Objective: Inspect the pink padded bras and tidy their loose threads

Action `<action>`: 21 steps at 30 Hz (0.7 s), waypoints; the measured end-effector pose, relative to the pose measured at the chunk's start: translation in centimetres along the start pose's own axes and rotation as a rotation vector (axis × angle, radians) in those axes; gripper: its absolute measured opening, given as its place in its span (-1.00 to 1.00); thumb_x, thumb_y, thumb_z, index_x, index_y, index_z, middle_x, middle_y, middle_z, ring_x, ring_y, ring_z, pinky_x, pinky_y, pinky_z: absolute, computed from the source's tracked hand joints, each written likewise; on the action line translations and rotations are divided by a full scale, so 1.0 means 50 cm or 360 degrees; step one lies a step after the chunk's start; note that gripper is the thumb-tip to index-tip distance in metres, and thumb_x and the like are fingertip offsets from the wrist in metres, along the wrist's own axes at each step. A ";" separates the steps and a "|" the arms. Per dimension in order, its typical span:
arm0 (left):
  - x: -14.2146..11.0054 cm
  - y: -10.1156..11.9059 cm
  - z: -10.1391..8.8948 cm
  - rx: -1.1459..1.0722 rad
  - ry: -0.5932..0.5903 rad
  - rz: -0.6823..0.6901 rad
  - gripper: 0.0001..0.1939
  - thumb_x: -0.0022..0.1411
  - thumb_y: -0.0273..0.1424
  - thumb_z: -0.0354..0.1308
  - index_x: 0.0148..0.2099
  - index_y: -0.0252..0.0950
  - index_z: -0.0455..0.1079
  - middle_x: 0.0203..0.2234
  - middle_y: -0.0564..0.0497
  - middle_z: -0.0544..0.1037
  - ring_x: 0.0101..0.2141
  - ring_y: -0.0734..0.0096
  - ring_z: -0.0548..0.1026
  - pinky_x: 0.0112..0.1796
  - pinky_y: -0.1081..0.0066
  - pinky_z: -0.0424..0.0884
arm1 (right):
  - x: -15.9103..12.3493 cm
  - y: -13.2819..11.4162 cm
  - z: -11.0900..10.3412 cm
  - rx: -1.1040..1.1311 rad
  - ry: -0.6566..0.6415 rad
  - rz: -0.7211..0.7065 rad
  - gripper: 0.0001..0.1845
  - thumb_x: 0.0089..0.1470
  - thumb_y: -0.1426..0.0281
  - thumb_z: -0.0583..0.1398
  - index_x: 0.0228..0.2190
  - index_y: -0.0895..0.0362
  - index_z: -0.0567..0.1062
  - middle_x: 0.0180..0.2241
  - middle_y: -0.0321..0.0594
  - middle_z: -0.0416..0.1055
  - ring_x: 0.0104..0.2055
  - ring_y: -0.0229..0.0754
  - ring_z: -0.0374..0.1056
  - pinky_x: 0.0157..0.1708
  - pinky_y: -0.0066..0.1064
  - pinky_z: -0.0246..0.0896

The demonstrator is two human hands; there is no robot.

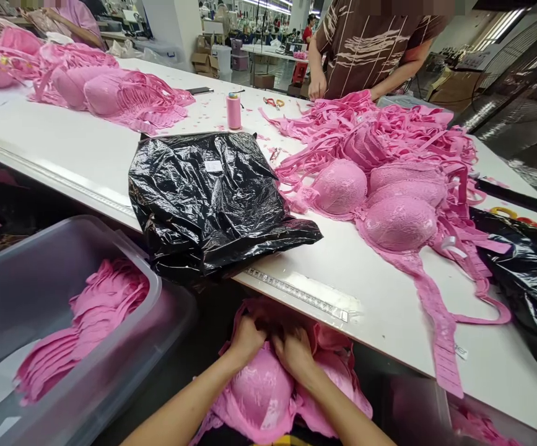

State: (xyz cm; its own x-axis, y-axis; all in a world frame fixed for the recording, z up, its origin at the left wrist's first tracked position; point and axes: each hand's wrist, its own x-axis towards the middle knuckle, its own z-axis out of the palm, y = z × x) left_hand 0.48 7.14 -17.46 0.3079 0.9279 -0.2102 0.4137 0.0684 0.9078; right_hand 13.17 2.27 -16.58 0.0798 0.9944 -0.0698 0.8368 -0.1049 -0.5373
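A pink lace bra [263,387] lies on my lap below the table edge, its cups facing up. My left hand [248,339] is at the upper part of the bra, fingers curled into the pink fabric. Close beside it, my right hand [295,352] is bent over the same bra with its fingers curled down. The fingertips of both hands are hidden in the fabric, but both hands look closed on the bra. More pink fabric surrounds them under the table edge.
On the white table [370,297] lie a black plastic bag [207,204], a pile of pink bras [398,217], a thread spool [233,111] and a taped ruler [296,291]. A grey bin [152,310] holds pink pieces [87,322]. Across the table stands a person [370,49].
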 end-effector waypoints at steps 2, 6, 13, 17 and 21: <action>0.000 -0.004 0.003 -0.0089 -0.0019 -0.0046 -0.88 -0.07 -0.61 0.12 -0.46 -0.35 0.43 -0.56 0.04 0.52 -0.48 0.38 0.45 -0.42 0.40 0.34 | 0.001 0.001 -0.005 0.0012 -0.0005 0.0000 -0.74 0.03 0.52 0.06 -0.26 0.17 0.49 -0.24 -0.09 0.50 -0.18 -0.07 0.40 -0.14 -0.35 0.22; -0.009 -0.006 -0.008 -0.0288 -0.0175 -0.0081 -0.88 -0.12 -0.63 0.18 -0.47 -0.34 0.46 -0.56 0.06 0.55 -0.49 0.39 0.49 -0.43 0.43 0.39 | -0.003 -0.004 -0.013 0.0015 -0.0027 0.0004 -0.76 0.03 0.53 0.03 -0.32 0.19 0.48 -0.29 -0.09 0.50 -0.22 -0.08 0.40 -0.19 -0.37 0.22; -0.008 0.014 0.001 -0.0410 0.0033 -0.0107 -0.65 -0.18 -0.76 -0.01 -0.39 -0.33 0.45 -0.48 0.05 0.57 -0.42 0.40 0.50 -0.35 0.43 0.39 | -0.009 -0.037 -0.016 -0.0070 -0.0069 0.0006 -0.72 0.11 0.51 -0.03 -0.33 0.19 0.47 -0.32 -0.09 0.45 -0.30 -0.10 0.39 -0.35 -0.41 0.18; -0.009 0.017 -0.003 -0.0409 0.0074 -0.0146 -0.71 -0.19 -0.71 0.04 -0.41 -0.33 0.47 -0.50 0.05 0.56 -0.43 0.38 0.48 -0.36 0.43 0.36 | -0.006 -0.034 -0.022 -0.0061 -0.0064 -0.0019 -0.73 0.11 0.52 -0.01 -0.32 0.18 0.48 -0.30 -0.12 0.46 -0.26 -0.12 0.39 -0.30 -0.43 0.17; -0.017 0.012 -0.011 -0.0418 0.0105 -0.0250 -0.93 -0.15 -0.57 0.14 -0.56 -0.36 0.43 -0.69 0.05 0.46 -0.60 0.40 0.39 -0.53 0.45 0.26 | -0.006 -0.032 -0.024 -0.0081 -0.0060 -0.0030 -0.75 0.11 0.52 0.00 -0.34 0.18 0.47 -0.33 -0.13 0.46 -0.26 -0.12 0.39 -0.30 -0.43 0.17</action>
State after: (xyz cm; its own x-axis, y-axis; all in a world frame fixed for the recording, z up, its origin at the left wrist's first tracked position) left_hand -0.03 6.57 -16.55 0.1980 0.9197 -0.3391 0.2139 0.2971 0.9306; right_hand 12.46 2.18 -14.70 0.0440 0.9947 -0.0925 0.8647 -0.0843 -0.4952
